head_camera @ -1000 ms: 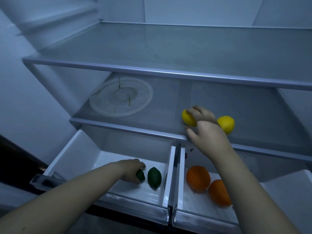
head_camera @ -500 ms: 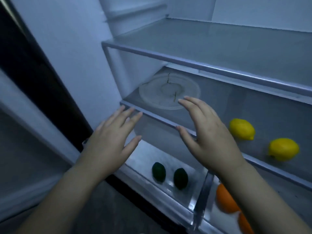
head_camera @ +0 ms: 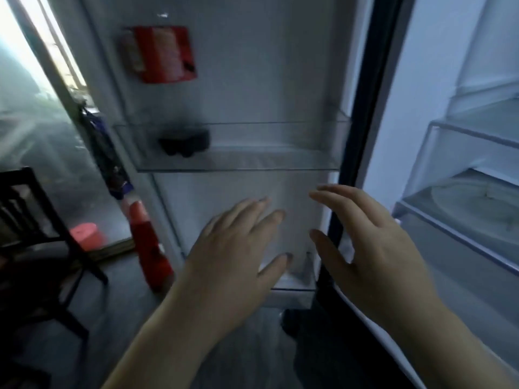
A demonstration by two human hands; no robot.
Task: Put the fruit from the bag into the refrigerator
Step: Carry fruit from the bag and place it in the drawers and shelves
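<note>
- Grey floor fills the near left; one black chair stands on it at the left edge, with one red round container beyond it.
- One red upright cylinder – too blurred to identify – stands just beside the left edge of the refrigerator door.
- Refrigerator door: swung open, its inner face towards the camera. It carries one clear door bin with one dark object at its left end. One red packet sits higher up on the panel.
- Refrigerator interior: at the far right, past the dark door seal. Two glass shelves are visible: the upper shelf and the lower shelf. One clear round disc lies on the lower one.
- Left hand: raised in front of the lower door panel, fingers spread and straight, holding nothing.
- Right hand: raised beside it, in front of the door seal, fingers loosely extended, holding nothing.
- Hands: two in view, apart from each other – neither touches the door.
</note>
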